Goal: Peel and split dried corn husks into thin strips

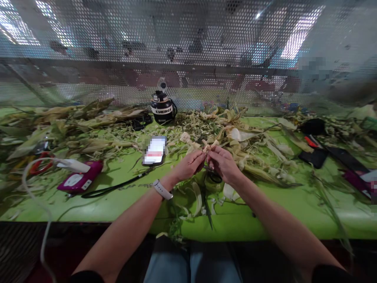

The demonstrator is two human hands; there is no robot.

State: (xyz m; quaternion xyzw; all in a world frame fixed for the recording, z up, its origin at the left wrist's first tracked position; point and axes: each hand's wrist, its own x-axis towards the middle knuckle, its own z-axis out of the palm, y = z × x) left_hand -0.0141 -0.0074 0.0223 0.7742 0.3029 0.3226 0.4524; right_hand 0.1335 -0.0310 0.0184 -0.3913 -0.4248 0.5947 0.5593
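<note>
My left hand [193, 163] and my right hand [222, 162] meet above the middle of the green tabletop. Their fingers are pinched together around a small pale husk piece [207, 148], partly hidden by the fingertips. A pale bracelet or watch band [162, 190] circles my left wrist. Just beneath my right hand lies a black ring-shaped handle [214, 177]; the rest of that object is unclear. Beyond my fingers sits a cream, crumpled piece [185, 137] among husk scraps. Curled husk strips [197, 198] lie below my hands, close to the table's front edge.
Dry corn husks [88, 114] and shreds cover much of the green table [118, 206]. A black "ENERGY" jug [163, 108] stands at the back, before a perforated metal screen [188, 51]. A lit phone [155, 150], a purple device [81, 179] with a white cable and a black strap [118, 183] lie left.
</note>
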